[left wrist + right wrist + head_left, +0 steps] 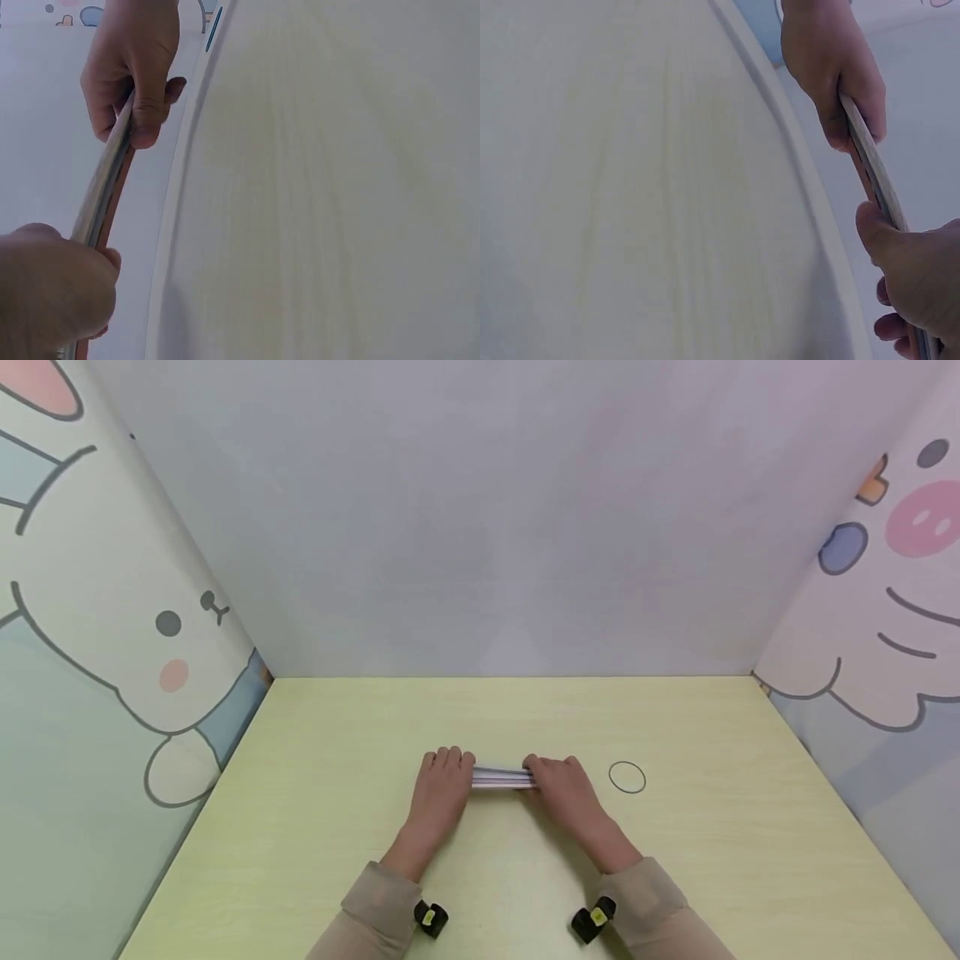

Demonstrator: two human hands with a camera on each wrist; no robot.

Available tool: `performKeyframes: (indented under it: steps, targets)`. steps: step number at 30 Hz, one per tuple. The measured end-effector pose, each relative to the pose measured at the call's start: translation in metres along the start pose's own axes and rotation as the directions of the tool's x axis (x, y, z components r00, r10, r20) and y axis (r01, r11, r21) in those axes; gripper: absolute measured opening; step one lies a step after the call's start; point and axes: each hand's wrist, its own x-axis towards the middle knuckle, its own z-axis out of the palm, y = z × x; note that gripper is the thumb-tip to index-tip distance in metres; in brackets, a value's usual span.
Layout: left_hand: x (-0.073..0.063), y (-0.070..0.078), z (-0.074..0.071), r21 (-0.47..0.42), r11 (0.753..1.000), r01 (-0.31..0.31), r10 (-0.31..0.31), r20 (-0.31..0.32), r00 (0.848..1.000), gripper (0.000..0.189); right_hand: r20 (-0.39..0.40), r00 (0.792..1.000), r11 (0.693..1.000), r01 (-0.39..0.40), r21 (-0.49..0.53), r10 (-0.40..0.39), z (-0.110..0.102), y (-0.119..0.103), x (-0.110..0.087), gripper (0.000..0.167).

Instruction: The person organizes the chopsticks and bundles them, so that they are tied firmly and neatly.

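Both hands grip a thin stack of booklets (501, 779), one hand at each end, and hold it edge-on over the table. Pale layers divided by dark lines show between them. My left hand (441, 789) wraps the left end, with its fingers over the top edge. At the right end, my right hand (566, 795) clasps it the same way. In the left wrist view the stack (103, 191) shows pale, grey and reddish-brown edges. The right wrist view has the thumb of my right hand (922, 266) against the reddish side. The ends are hidden inside the hands.
A thin dark ring, like an elastic band (627, 777), lies on the pale wooden table (375, 718) to the right of my right hand. A plain grey wall (510, 527) stands behind the table, with cartoon-printed panels (97, 610) on both sides.
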Motion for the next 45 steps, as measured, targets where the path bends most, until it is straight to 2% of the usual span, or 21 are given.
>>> performKeyframes:
  steps: [3, 5, 7, 10, 12, 14, 16, 18, 20, 23, 25, 26, 29, 31, 33, 36, 38, 42, 44, 45]
  targets:
    - [0.002, -0.003, -0.001, 0.007, 0.999, 0.036, -0.034, -0.118, 0.992, 0.018, -0.091, 0.994, 0.998, -0.059, 0.017, 0.061, -0.004, 0.006, 0.002, 0.028]
    - [0.005, -0.006, -0.002, -0.007, 0.998, 0.063, -0.064, -0.218, 0.974, 0.020, -0.144, 0.985, 0.995, -0.091, 0.034, 0.095, -0.007, 0.009, 0.002, 0.027]
    - [0.007, -0.008, -0.004, -0.035, 0.996, 0.084, -0.091, -0.319, 0.943, 0.023, -0.203, 0.973, 0.993, -0.099, 0.058, 0.109, -0.008, 0.011, 0.002, 0.027]
    - [0.011, -0.009, -0.008, -0.070, 0.993, 0.100, -0.120, -0.438, 0.891, 0.033, -0.307, 0.949, 0.993, -0.041, 0.112, 0.073, -0.010, 0.013, 0.002, 0.037]
    - [0.012, -0.010, -0.010, -0.071, 0.992, 0.108, -0.129, -0.493, 0.861, 0.040, -0.379, 0.925, 0.987, 0.029, 0.158, 0.034, -0.009, 0.014, 0.003, 0.047]
    - [0.012, -0.010, -0.011, -0.061, 0.991, 0.122, -0.136, -0.541, 0.830, 0.049, -0.451, 0.893, 0.974, 0.088, 0.208, 0.016, -0.008, 0.015, 0.003, 0.054]
    - [0.013, -0.011, -0.012, -0.050, 0.990, 0.135, -0.139, -0.585, 0.799, 0.055, -0.515, 0.855, 0.961, 0.091, 0.262, 0.059, -0.008, 0.016, 0.004, 0.052]
    - [0.013, -0.011, -0.013, -0.045, 0.989, 0.142, -0.140, -0.607, 0.783, 0.057, -0.528, 0.830, 0.923, 0.043, 0.382, 0.180, -0.010, 0.013, 0.006, 0.042]
    - [0.014, -0.010, -0.015, -0.052, 0.989, 0.140, -0.142, -0.614, 0.776, 0.053, -0.503, 0.805, 0.861, -0.019, 0.508, 0.314, -0.012, 0.010, 0.009, 0.031]
    - [0.014, -0.010, -0.015, -0.062, 0.989, 0.137, -0.146, -0.619, 0.772, 0.039, -0.416, 0.798, 0.754, -0.071, 0.654, 0.436, -0.014, 0.003, 0.013, 0.023]
    - [0.013, -0.010, -0.014, -0.065, 0.990, 0.126, -0.138, -0.637, 0.759, 0.032, -0.397, 0.793, 0.711, -0.063, 0.701, 0.463, -0.013, 0.001, 0.014, 0.020]
    - [0.013, -0.011, -0.013, -0.067, 0.990, 0.121, -0.135, -0.648, 0.749, 0.031, -0.399, 0.785, 0.702, -0.063, 0.710, 0.474, -0.013, 0.000, 0.014, 0.016]
    - [0.012, -0.011, -0.013, -0.081, 0.991, 0.111, -0.136, -0.676, 0.725, 0.029, -0.394, 0.743, 0.650, -0.072, 0.757, 0.541, -0.014, -0.003, 0.015, 0.013]
    - [0.012, -0.010, -0.014, -0.098, 0.989, 0.111, -0.148, -0.684, 0.714, 0.027, -0.373, 0.727, 0.610, -0.079, 0.788, 0.577, -0.017, -0.006, 0.015, 0.016]
    - [0.012, -0.009, -0.017, -0.113, 0.986, 0.120, -0.165, -0.686, 0.709, 0.027, -0.353, 0.731, 0.586, -0.080, 0.806, 0.584, -0.020, -0.008, 0.015, 0.018]
    - [0.013, -0.007, -0.022, -0.113, 0.986, 0.126, -0.169, -0.689, 0.705, 0.028, -0.337, 0.756, 0.576, -0.064, 0.815, 0.561, -0.025, -0.010, 0.015, 0.018]
    - [0.013, -0.006, -0.025, -0.101, 0.986, 0.130, -0.164, -0.696, 0.700, 0.034, -0.338, 0.752, 0.577, -0.068, 0.814, 0.566, -0.031, -0.012, 0.016, 0.018]
    - [0.014, -0.004, -0.029, -0.094, 0.987, 0.128, -0.157, -0.706, 0.691, 0.041, -0.329, 0.736, 0.552, -0.073, 0.831, 0.592, -0.050, -0.019, 0.019, 0.024]
    - [0.014, -0.002, -0.029, -0.105, 0.986, 0.126, -0.163, -0.701, 0.694, 0.037, -0.334, 0.753, 0.549, -0.044, 0.835, 0.568, -0.059, -0.025, 0.020, 0.026]
    - [0.015, -0.001, -0.030, -0.111, 0.986, 0.127, -0.168, -0.696, 0.698, 0.034, -0.342, 0.766, 0.560, -0.027, 0.828, 0.544, -0.063, -0.027, 0.020, 0.024]
